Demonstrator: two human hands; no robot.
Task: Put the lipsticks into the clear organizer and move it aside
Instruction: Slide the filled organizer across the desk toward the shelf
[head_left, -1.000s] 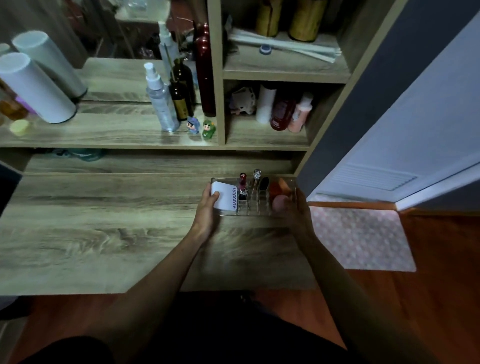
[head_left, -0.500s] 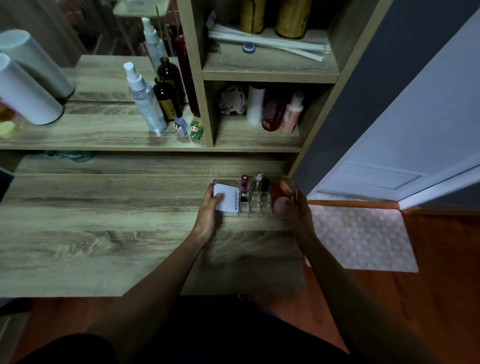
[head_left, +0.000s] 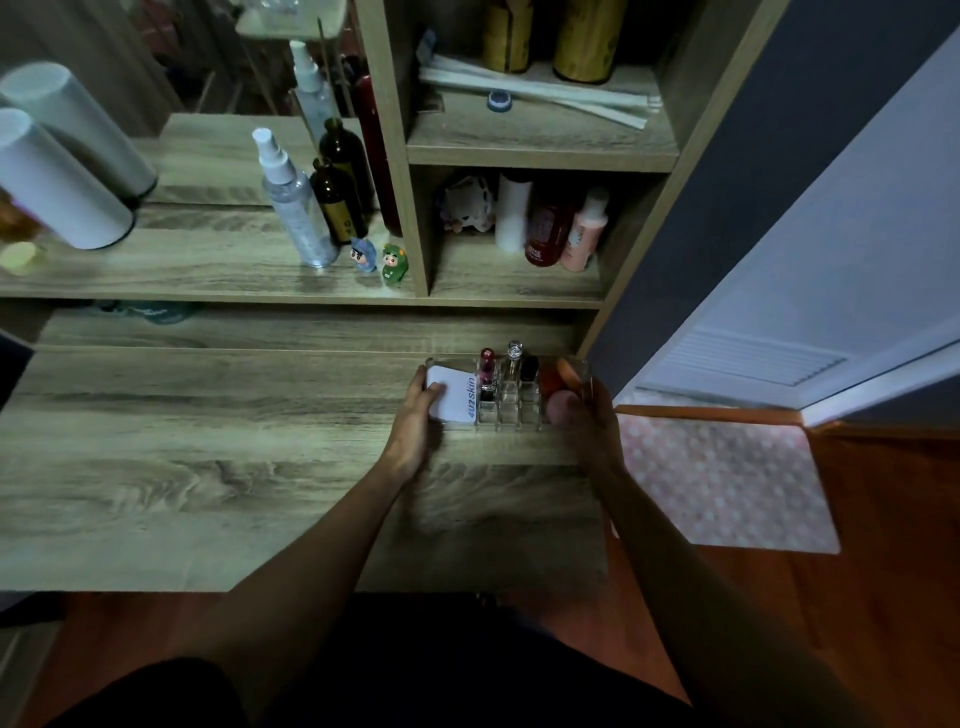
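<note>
The clear organizer (head_left: 511, 413) sits at the far right of the wooden desk, close under the shelf unit. Three lipsticks stand upright in its slots: a red one (head_left: 487, 370), a clear-capped one (head_left: 514, 358) and a black one (head_left: 529, 370). A white compact (head_left: 453, 397) lies in its left part and a pink sponge (head_left: 561, 404) in its right part. My left hand (head_left: 415, 421) grips the organizer's left end, thumb on the compact. My right hand (head_left: 589, 415) holds its right end.
The desk (head_left: 208, 441) stretches left. A shelf above holds a spray bottle (head_left: 293, 200), dark bottles (head_left: 335, 200), two small figurines (head_left: 379, 260) and white cylinders (head_left: 57, 176). Bottles fill the cubby (head_left: 550, 223). A white door (head_left: 805, 312) and pink mat (head_left: 722, 483) lie right.
Both hands stay on the organizer's ends, and it holds its place at the desk's right end. The view has shifted slightly left and up.
</note>
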